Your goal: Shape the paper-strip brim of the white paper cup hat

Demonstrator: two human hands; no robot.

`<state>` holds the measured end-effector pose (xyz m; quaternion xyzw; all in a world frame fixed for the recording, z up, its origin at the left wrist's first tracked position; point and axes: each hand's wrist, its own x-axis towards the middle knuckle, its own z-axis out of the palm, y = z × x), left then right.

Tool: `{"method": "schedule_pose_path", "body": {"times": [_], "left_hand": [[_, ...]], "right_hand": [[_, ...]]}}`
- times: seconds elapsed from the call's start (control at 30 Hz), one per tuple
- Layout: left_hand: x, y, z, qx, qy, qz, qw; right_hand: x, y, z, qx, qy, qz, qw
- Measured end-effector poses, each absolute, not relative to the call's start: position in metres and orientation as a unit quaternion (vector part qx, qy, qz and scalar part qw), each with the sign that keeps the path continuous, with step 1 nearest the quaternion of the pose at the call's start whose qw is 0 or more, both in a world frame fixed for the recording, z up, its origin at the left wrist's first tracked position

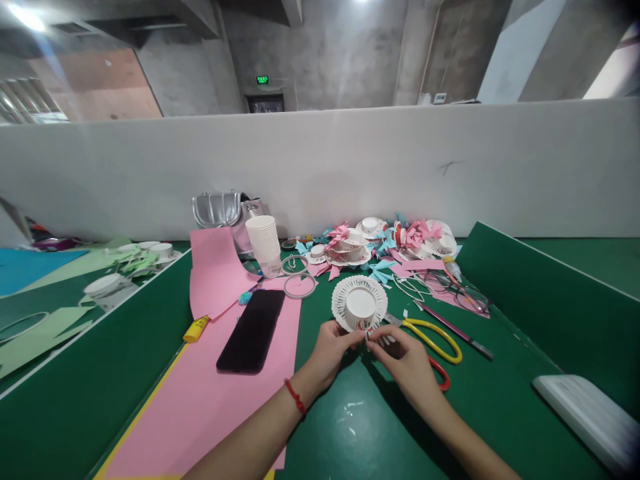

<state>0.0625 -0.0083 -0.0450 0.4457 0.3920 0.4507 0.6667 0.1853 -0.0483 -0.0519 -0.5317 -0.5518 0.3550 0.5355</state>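
A white paper cup cut into a fringed, flower-like ring [359, 303] lies upside down on the green table [350, 427]. My left hand [334, 348], with a red cord at the wrist, pinches the near edge of its fringe. My right hand [403, 357] is closed in a pinch right beside it, fingertips touching the same near edge; what they hold is too small to make out. Yellow-handled scissors [434, 337] lie just right of my right hand, partly under it.
A black phone [251, 331] lies on pink paper sheets [220, 393]. A stack of white cups [263, 244], tape rings [299, 285], a yellow glue stick [196, 329], a silver bag [220, 209] and a heap of finished cup flowers with pink and blue scraps [385, 247] stand behind. A white wall closes the back.
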Motion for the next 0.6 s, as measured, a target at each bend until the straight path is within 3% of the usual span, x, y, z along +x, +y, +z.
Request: {"method": "schedule_pose_path", "body": {"times": [0.4, 0.6], "left_hand": [[0.0632, -0.0091, -0.0439, 0.457, 0.411, 0.443, 0.652], [0.0645, -0.0071, -0.0498, 0.437, 0.41, 0.473, 0.646]], "right_hand": [[0.1841, -0.0506, -0.0518, -0.557, -0.602, 0.309, 0.481], [0.1874, -0.0547, -0.0521, -0.529, -0.739, 0.108, 0.403]]}}
